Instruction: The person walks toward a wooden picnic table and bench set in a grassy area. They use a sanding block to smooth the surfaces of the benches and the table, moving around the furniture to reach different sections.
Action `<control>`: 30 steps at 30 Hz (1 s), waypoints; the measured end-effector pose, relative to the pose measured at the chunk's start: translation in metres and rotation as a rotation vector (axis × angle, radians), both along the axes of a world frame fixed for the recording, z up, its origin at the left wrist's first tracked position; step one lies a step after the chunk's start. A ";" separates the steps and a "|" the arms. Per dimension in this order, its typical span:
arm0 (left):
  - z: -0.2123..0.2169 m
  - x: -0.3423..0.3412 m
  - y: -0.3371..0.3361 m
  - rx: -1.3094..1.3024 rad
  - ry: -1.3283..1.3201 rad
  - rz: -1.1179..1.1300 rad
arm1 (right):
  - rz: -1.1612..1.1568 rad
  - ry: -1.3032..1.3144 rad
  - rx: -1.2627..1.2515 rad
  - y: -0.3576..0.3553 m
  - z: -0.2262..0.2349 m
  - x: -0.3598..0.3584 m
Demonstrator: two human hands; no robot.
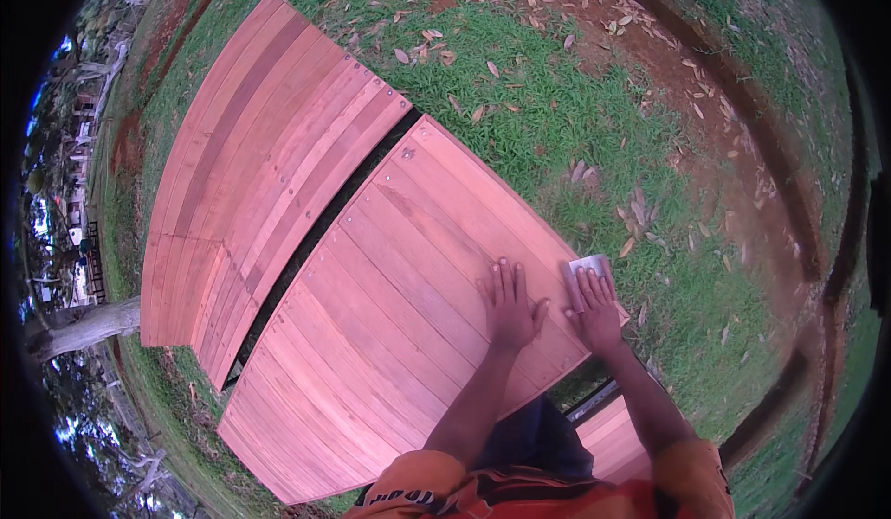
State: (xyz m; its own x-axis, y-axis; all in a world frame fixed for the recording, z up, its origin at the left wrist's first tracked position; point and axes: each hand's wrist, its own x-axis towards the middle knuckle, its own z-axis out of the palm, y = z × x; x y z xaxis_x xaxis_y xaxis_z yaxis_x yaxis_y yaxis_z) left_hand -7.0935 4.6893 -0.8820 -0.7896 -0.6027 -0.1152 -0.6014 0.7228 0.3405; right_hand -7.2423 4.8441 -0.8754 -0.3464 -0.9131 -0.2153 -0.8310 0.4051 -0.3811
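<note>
My orange shirt point(575, 500) fills the bottom at six o'clock, with my dark trousers point(538, 437) just above it. The flat greyish pad point(591, 263) lies at three o'clock, on the right-hand edge of the planked wooden surface point(371, 278), showing past my fingers. My right hand point(597, 313) covers it, fingers stretched flat and close together; I cannot tell whether my thumb pinches its edge. Between four and five o'clock my left hand point(510, 306) rests palm down on bare planks, fingers extended, thumb held apart. The surface runs from twelve o'clock down to seven. At ten o'clock, apart from it, sits a second planked panel point(269, 129); a smaller planked piece point(620, 435) shows near half past four. Grass point(538, 83) lies at one o'clock, a tree trunk point(93, 326) at half past eight.
</note>
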 end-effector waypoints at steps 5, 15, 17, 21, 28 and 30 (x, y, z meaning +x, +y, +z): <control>0.000 -0.001 -0.001 0.086 -0.058 -0.006 | 0.195 0.016 -0.028 -0.155 -0.002 -0.039; 0.003 -0.012 -0.161 -0.065 -0.051 0.558 | 0.250 0.134 -0.166 -0.436 -0.019 -0.081; -0.002 -0.009 -0.178 -0.047 -0.076 0.602 | 0.263 0.132 -0.147 -0.462 -0.027 -0.074; 0.007 -0.010 -0.180 -0.037 -0.112 0.648 | 0.277 0.068 -0.231 -0.435 -0.035 -0.087; 0.000 -0.004 -0.177 -0.058 -0.048 0.711 | 0.081 -0.470 -0.066 -0.495 0.015 -0.104; -0.001 -0.004 -0.174 -0.077 -0.054 0.788 | -0.037 -0.638 -0.104 -0.491 -0.010 -0.113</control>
